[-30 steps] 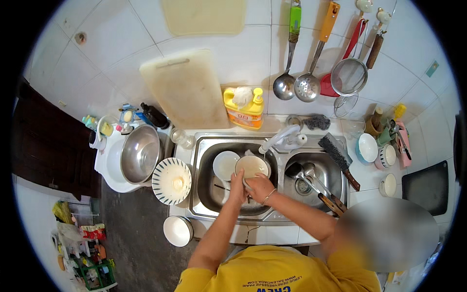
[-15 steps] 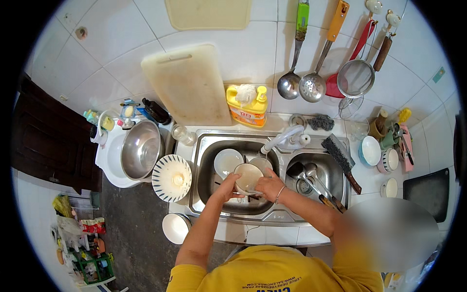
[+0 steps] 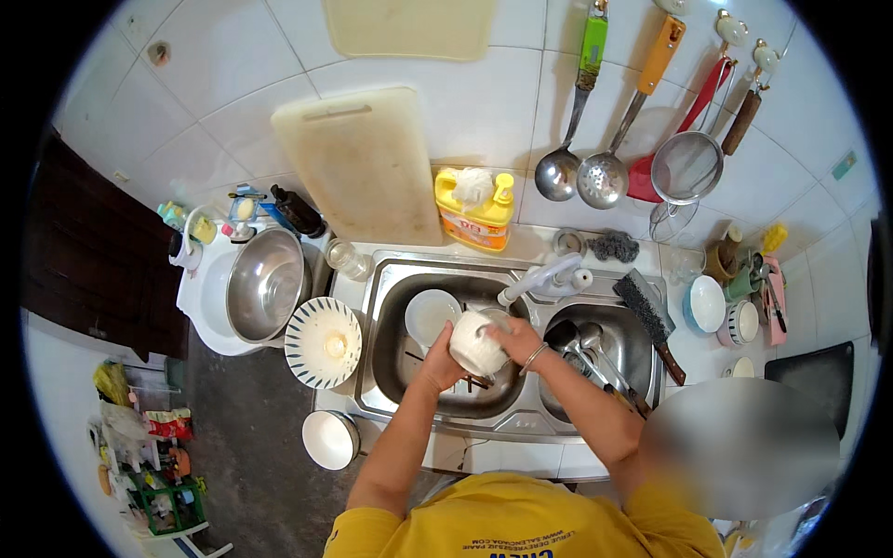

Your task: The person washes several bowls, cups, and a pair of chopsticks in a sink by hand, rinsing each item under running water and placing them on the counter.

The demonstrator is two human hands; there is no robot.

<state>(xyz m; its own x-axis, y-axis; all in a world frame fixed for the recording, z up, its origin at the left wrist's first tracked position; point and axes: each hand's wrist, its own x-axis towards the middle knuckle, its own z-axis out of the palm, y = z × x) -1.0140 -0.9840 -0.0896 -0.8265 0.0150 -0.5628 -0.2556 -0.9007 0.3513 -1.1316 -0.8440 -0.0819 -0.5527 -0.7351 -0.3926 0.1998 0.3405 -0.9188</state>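
Observation:
Over the left basin of the steel double sink (image 3: 391,279) I hold a small white bowl (image 3: 474,346), turned on its side. My left hand (image 3: 437,367) supports it from below left. My right hand (image 3: 514,339), with a bangle on the wrist, grips it from the right. A white plate (image 3: 431,314) lies in the basin behind the bowl. The white tap (image 3: 544,279) points over the basin.
Left of the sink stand a striped plate (image 3: 323,342), a steel mixing bowl (image 3: 265,284) and a white bowl (image 3: 330,439). A cutting board (image 3: 358,163) and yellow soap bottle (image 3: 474,209) lean on the tiled wall. Ladles lie in the right basin (image 3: 595,349). Bowls (image 3: 721,307) sit at right.
The bowl has turned from mouth-up to its side and both hands have shifted slightly lower over the left basin. The view has tilted a little.

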